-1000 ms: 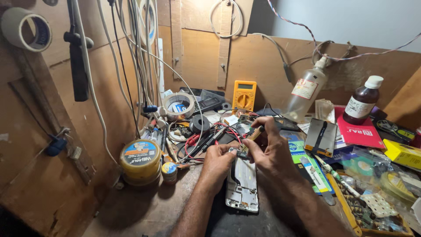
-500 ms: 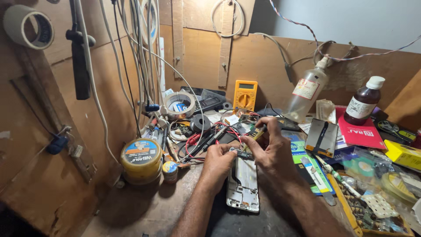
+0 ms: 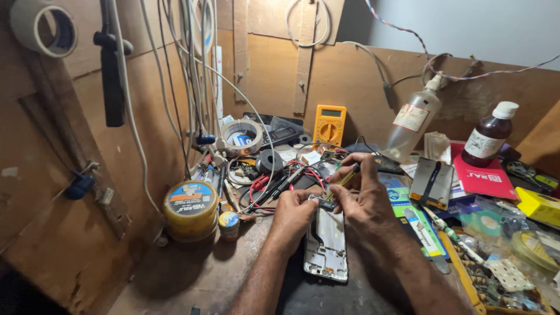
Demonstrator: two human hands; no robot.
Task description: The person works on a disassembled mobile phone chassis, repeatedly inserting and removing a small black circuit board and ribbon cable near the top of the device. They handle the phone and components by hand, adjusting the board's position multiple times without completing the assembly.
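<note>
Right hand [image 3: 363, 195] fingers pinch a yellow tool [image 3: 343, 179] over the opened phone [image 3: 325, 248]; left hand [image 3: 293, 213] fingers curled, steadying its top edge.

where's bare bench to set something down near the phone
Bare wood lies left of the phone, in front of the yellow tin. Right of the right hand, packets and a parts tray crowd the bench; behind, wires.

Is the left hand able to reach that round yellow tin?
Probably yes. The left hand rests on the opened phone, and the yellow tin stands just to its left, with only a small jar and some loose wires between them.
</note>
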